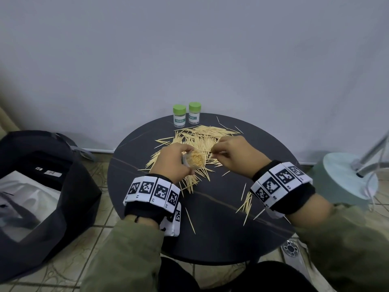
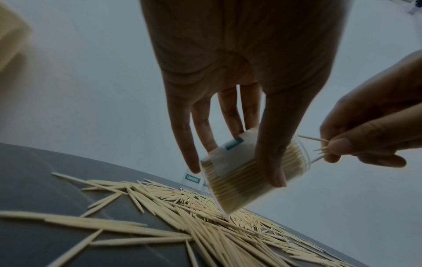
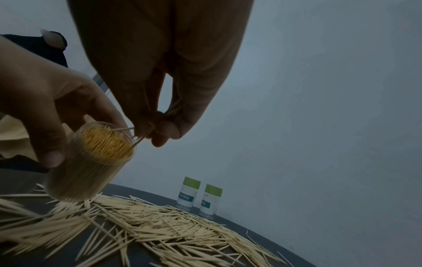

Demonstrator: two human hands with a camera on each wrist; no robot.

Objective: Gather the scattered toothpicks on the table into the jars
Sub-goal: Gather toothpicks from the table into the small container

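Left hand (image 1: 175, 160) grips an open clear jar (image 1: 193, 160) above the middle of the round dark table (image 1: 134, 182), thumb on one side of the wall and fingers on the other, with the mouth tipped toward the right hand (image 1: 233, 153). That jar looks packed nearly full with upright toothpicks. Right hand pinches a few toothpicks (image 3: 142, 134) between thumb and fingertips, their points just at the jar's rim, so the step in hand appears to be feeding them in. Most of the scattered toothpicks (image 1: 202, 135) lie in a loose heap under and beyond the hands, with a smaller cluster (image 1: 247, 202) near the right wrist and single sticks toward the near edge. These sticks are light, stiff and thin with sharp ends; they will likely roll and slip singly, so pinching a small aligned bundle near the middle seems safest, and pushing into so full a jar may snap or splay them. The smooth plastic jar is best held round its wall, as now. At the far edge stand two closed jars with green lids (image 1: 186, 115), side by side; the left one's label reads "TOOTHPICK", the right one's is only partly visible. A dark bag (image 1: 42, 186) sits on the floor at left, a pale lamp base (image 1: 345, 182) at right.
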